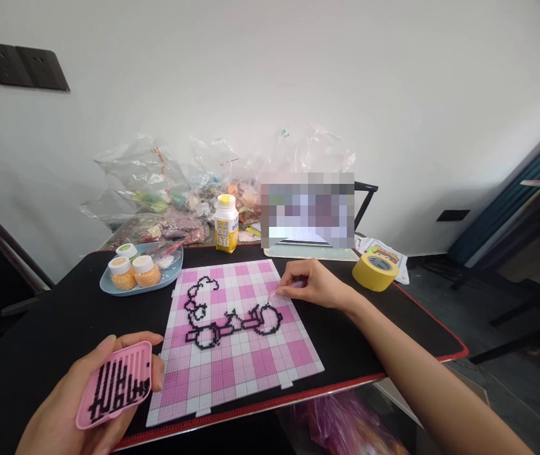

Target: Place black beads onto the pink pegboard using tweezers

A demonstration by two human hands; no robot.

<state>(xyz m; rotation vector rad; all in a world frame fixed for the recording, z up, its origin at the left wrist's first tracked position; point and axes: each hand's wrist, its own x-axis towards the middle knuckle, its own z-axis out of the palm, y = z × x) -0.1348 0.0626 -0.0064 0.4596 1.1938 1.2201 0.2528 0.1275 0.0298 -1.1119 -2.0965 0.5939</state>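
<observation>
My left hand cupped a pink bead tray lined with rows of black beads, low at the desk's near edge, fingers curled round its rim. My right hand pinched a thin pink pen tool, its tip on the pink checked pegboard — just above the black bead outline. Behind stood a white bottle with a yellow label — print too small to read. A yellow tape roll sat at right.
</observation>
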